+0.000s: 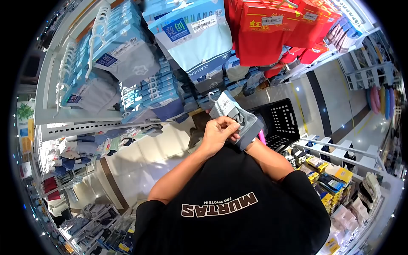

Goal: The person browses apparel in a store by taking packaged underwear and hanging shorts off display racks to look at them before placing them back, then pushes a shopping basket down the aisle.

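A pack of grey folded underwear (250,127) on a pale blue card is held in front of my chest. A white barcode label and a small plastic hook show at the card's upper end. My left hand (220,132) is closed, with thumb and fingers pinched together at the pack's near left edge. From the right, my right hand (254,145) reaches under the pack and supports it. Most of its fingers are hidden behind the pack.
Blue-carded packs (191,38) hang on rack hooks ahead, beside red packs (267,32). A black shopping basket (282,121) is just right of my hands. Shelves with sock packs (335,178) stand at lower right, and more stocked racks (80,148) at left.
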Demonstrator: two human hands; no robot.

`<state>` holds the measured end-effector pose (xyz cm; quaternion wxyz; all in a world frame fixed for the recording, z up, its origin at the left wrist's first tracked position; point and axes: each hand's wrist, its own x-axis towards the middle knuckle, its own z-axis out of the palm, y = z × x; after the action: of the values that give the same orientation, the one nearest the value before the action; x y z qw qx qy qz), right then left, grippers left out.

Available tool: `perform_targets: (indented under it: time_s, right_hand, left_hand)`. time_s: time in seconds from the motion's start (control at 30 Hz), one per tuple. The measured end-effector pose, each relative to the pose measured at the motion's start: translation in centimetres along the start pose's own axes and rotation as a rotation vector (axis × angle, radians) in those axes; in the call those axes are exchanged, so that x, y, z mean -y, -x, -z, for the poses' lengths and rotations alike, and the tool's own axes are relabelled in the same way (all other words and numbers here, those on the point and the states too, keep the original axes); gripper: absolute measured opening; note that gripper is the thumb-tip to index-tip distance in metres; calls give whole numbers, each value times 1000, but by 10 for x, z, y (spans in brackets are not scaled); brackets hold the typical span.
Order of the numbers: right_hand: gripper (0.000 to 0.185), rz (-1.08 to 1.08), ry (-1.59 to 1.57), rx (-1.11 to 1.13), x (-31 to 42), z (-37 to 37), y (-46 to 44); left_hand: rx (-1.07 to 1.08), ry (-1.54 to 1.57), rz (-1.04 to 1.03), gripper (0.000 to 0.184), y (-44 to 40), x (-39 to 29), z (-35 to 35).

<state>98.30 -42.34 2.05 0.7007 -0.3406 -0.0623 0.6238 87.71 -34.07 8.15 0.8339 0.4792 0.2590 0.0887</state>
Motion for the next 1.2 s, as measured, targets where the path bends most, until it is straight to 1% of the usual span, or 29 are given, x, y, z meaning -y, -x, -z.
perform_targets:
  time_s: [0.13,0.2,0.23,0.27,0.3,0.33,0.37,0.43,0.5,0.53,0.63,0.67,0.7,0.77,0.8,0.93,1.0,1.03,1.07,1.17,1.2]
  right_hand:
    - [43,-71,-43,13,5,-1,-9]
    - [46,-137,-86,43,13,-1,-19]
    - [48,-147,-94,23,19,2,-24]
    - [49,-169,-101,35,26,4,-32]
    - [48,89,52,-319,27,-2,-37]
    - [38,229,111,-387,29,10,-48]
    - [30,171,186,-336,37,26,-51]
    - [27,348,90,-390,44,13,-56]
    - [29,468,265,-342,53,15,-66]
    - [31,525,352,-319,58,15,-72]
    - [32,575,539,-262,69,4,-93]
    - [34,583,601,-230,69,6,-102]
    - [32,619,580,-190,68,2,-109]
    - [30,608,634,-258,56,18,-133]
    - [32,689,629,-259,52,17,-142]
    - [39,446,753,-305,55,36,-145]
    - [40,524,688,-292,51,42,-145]
    - [40,561,655,-286,46,51,-148]
    - [42,628,761,-352,43,66,-152]
    - [43,760,860,-429,68,71,-124]
    - [43,693,1013,-556,89,62,-113]
  left_hand:
    - [-29,-20,-1,15,1,5,2]
    - [-98,-29,-9,15,1,11,7]
    - [-135,-33,-13,15,2,16,10]
    - [-192,13,19,23,0,31,20]
    - [-234,104,41,30,-1,33,24]
    - [-274,193,63,37,-1,33,28]
    - [-310,281,89,44,0,34,31]
    - [-341,248,65,55,-4,42,39]
    - [-361,222,32,67,-16,55,46]
    - [-367,154,-15,58,-22,58,51]
    - [-330,-243,46,48,-37,54,77]
    - [-404,-221,26,38,-42,54,79]
    - [-441,-218,-9,38,-48,59,83]
    - [-520,-205,-79,39,-57,71,94]
    - [-508,-200,-92,40,-57,72,97]
    - [-515,-179,4,42,-48,83,104]
    - [-508,-151,83,42,-42,87,103]
    - [-499,-137,91,42,-37,88,102]
    - [-491,-122,99,42,-30,89,101]
    - [-474,-98,136,37,-11,90,95]
    - [-458,-85,137,36,-6,99,98]
